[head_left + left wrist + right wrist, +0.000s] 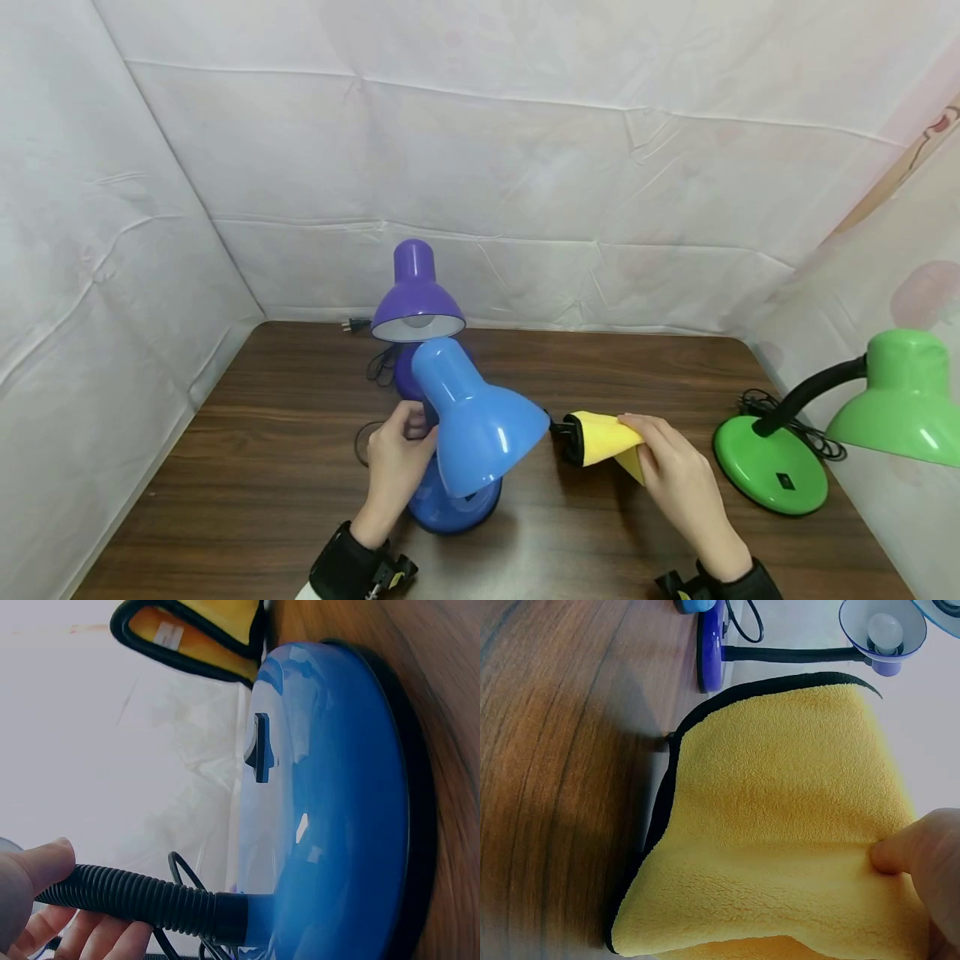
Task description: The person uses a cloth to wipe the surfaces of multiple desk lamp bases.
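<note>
A blue desk lamp (480, 433) stands near the middle of the table. My left hand (401, 458) grips its black ribbed gooseneck (135, 896), fingers curled round it behind the shade. The lamp's blue base (330, 787) carries a black rocker switch (259, 748). To the lamp's right, my right hand (671, 471) pinches a folded yellow cloth (600, 437) with black edging. The cloth hangs from thumb and fingers close over the table, its plush face (780, 787) filling much of the right wrist view.
A purple desk lamp (416, 292) stands behind the blue one, its cord and plug (356, 324) to its left. At the right, a green desk lamp (772, 467) has a coiled black cord beside it. White sheets (480, 167) enclose the brown wooden table (262, 483).
</note>
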`<state>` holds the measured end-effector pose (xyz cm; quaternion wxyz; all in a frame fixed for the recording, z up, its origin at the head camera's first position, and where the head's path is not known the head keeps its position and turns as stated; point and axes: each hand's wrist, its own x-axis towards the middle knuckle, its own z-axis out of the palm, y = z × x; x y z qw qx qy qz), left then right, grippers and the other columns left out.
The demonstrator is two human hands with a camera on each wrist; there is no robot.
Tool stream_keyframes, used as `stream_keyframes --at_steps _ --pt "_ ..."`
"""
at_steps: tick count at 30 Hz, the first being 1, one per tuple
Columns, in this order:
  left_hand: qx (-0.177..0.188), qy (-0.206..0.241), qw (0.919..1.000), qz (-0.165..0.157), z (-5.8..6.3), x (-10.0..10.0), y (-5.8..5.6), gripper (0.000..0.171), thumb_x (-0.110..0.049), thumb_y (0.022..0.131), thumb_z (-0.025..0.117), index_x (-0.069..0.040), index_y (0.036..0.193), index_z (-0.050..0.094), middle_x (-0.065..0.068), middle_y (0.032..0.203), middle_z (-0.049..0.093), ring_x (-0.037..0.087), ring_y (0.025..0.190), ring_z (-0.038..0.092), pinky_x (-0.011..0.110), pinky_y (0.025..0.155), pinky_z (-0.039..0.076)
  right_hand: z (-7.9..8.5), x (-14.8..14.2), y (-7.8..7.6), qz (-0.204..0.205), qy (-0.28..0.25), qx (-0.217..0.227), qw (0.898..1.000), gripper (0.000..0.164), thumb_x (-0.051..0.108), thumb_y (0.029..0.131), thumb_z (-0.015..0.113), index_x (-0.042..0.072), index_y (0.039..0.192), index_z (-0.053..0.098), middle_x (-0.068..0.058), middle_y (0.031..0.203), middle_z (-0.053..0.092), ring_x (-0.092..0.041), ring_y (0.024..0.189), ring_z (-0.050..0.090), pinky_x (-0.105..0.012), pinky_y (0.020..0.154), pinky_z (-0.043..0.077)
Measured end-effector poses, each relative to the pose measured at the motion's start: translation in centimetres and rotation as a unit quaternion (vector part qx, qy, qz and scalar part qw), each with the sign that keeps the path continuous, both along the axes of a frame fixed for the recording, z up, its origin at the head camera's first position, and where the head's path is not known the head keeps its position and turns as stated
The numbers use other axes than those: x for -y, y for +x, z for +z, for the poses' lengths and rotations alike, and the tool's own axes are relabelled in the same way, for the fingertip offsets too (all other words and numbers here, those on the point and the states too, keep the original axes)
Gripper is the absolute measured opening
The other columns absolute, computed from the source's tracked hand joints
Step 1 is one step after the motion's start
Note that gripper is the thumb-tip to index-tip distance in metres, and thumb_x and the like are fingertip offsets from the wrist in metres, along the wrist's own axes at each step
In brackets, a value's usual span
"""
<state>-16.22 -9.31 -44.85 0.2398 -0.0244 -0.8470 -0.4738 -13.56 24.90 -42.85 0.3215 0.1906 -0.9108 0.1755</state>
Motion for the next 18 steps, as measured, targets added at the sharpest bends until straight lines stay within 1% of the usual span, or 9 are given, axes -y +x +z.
stream_keyframes --at_steps 4,6,11,14,18 --pt "0.008 0.013 0.9998 -0.012 0.0 -1.2 -0.2 0.024 -0.009 0.072 0.077 -0.009 0.091 0.063 0.005 0.081 0.069 0.01 0.071 0.066 0.021 0.06 0.054 0.1 0.2 -0.1 -0.011 -0.007 0.003 1.0 0.045 -0.012 0.073 0.064 0.012 0.111 0.064 -0.005 0.099 0.065 -0.021 0.077 0.064 -0.032 0.05 0.047" --pt "0.009 0.013 0.9997 -0.017 0.0 -1.8 -0.2 0.025 -0.012 0.071 0.079 -0.01 0.091 0.063 0.004 0.079 0.069 0.009 0.07 0.065 0.02 0.06 0.054 0.1 0.4 -0.1 -0.018 -0.01 0.005 1.0 0.044 -0.011 0.074 0.064 0.013 0.111 0.065 -0.005 0.1 0.065 -0.021 0.079 0.064 -0.033 0.052 0.049" --pt "0.008 0.004 0.9997 -0.024 -0.1 -3.1 -0.5 0.027 -0.019 0.071 0.08 -0.014 0.09 0.062 0.0 0.076 0.067 0.006 0.068 0.064 0.018 0.059 0.053 0.2 0.6 -0.4 -0.02 -0.021 0.005 1.0 0.041 -0.01 0.076 0.062 0.012 0.111 0.064 -0.006 0.101 0.065 -0.023 0.083 0.065 -0.037 0.056 0.052" --pt "0.005 0.0 0.9996 -0.029 -0.2 -3.8 -0.6 0.028 -0.02 0.071 0.081 -0.014 0.09 0.061 0.0 0.077 0.067 0.006 0.068 0.065 0.018 0.06 0.053 0.3 0.8 -0.6 -0.017 -0.027 0.002 0.999 0.041 -0.01 0.076 0.061 0.011 0.111 0.064 -0.006 0.102 0.064 -0.023 0.082 0.065 -0.037 0.054 0.051" --pt "0.0 -0.007 0.9996 -0.029 -0.1 -4.5 -0.7 0.028 -0.021 0.07 0.081 -0.014 0.089 0.061 0.0 0.078 0.067 0.006 0.069 0.065 0.019 0.06 0.053 0.4 1.1 -0.9 -0.017 -0.036 0.0 0.999 0.04 -0.01 0.077 0.061 0.011 0.111 0.064 -0.007 0.103 0.064 -0.023 0.083 0.065 -0.038 0.055 0.052"
